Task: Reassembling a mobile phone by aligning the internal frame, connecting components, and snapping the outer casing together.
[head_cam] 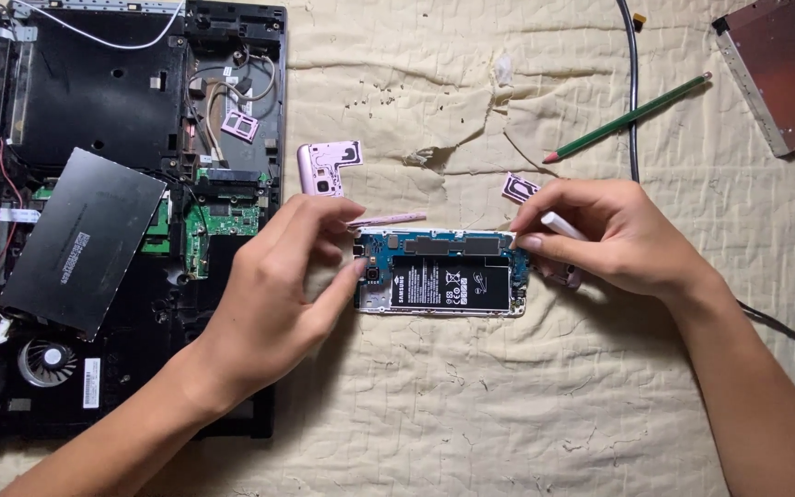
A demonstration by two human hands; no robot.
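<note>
The opened phone (441, 273) lies back-up on the cream cloth (508, 405), near the middle, its black battery (450, 283) and blue circuit board (388, 247) bare. Your left hand (273, 285) pinches its left end by the camera; keep that grip low and firm so the frame does not slide. Your right hand (614, 235) grasps a white prying tool (563, 225) at the right end; I judge it best to work along the edge, away from the battery. Small pink parts (328, 166) lie just beyond, a green pencil (632, 117) farther right, and a dismantled laptop (112, 212) at the left.
</note>
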